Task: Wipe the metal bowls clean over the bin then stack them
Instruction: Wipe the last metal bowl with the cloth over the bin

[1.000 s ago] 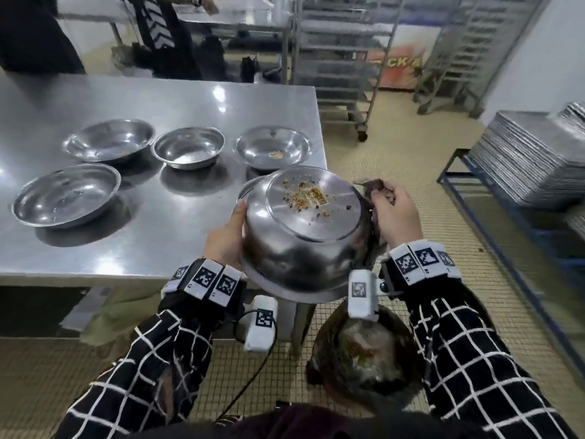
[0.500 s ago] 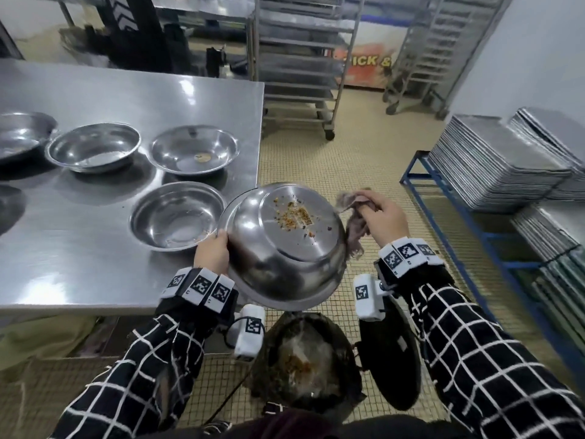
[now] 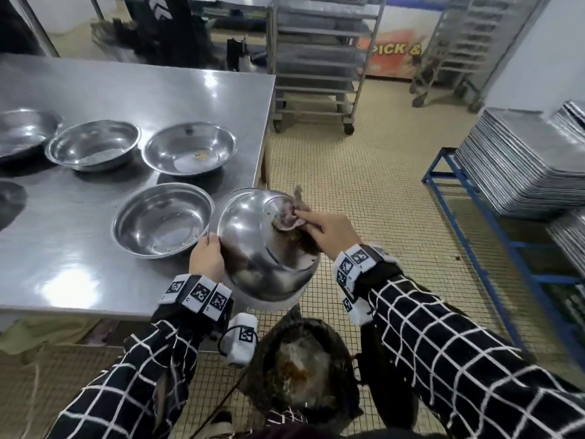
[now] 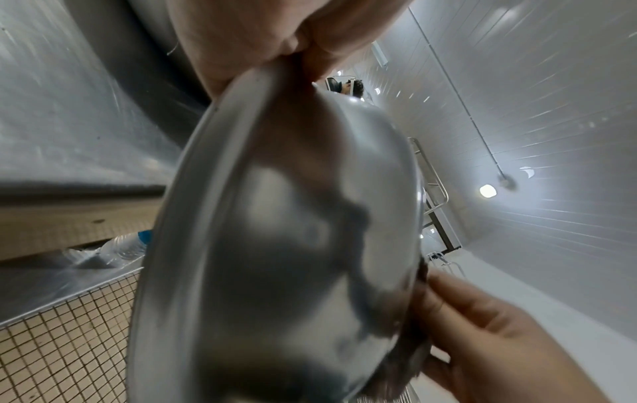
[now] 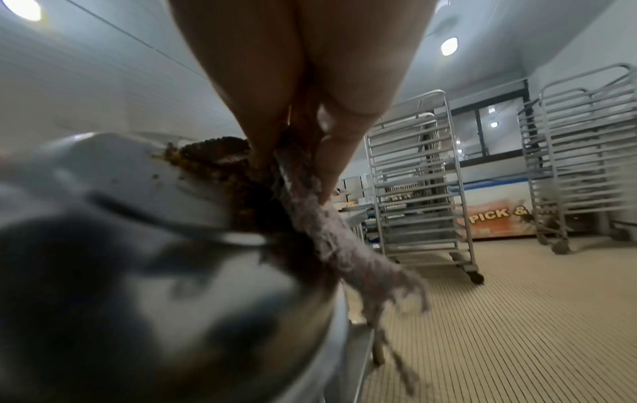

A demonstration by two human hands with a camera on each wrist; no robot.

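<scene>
My left hand (image 3: 207, 258) grips the rim of an upturned metal bowl (image 3: 253, 236), tilted above the black bin (image 3: 304, 372) on the floor. In the left wrist view the bowl (image 4: 275, 245) fills the middle and my thumb and fingers pinch its rim at the top. My right hand (image 3: 319, 231) pinches a frayed grey cloth (image 3: 289, 213) and presses it on the bowl's underside, where brown food crumbs (image 5: 214, 161) smear. The cloth (image 5: 331, 231) hangs from my fingers in the right wrist view. Several more metal bowls (image 3: 163, 218) stand open on the steel table (image 3: 95, 280).
The bin holds food scraps. Wheeled tray racks (image 3: 319, 58) stand behind the table on the tiled floor. Stacks of metal trays (image 3: 522, 160) lie on a blue frame (image 3: 474, 248) at the right. A plastic bottle (image 4: 114, 248) lies under the table.
My right hand has brought the cloth from beside the bowl onto its underside and is wiping the crumbs. The bowl stays in my left hand over the bin.
</scene>
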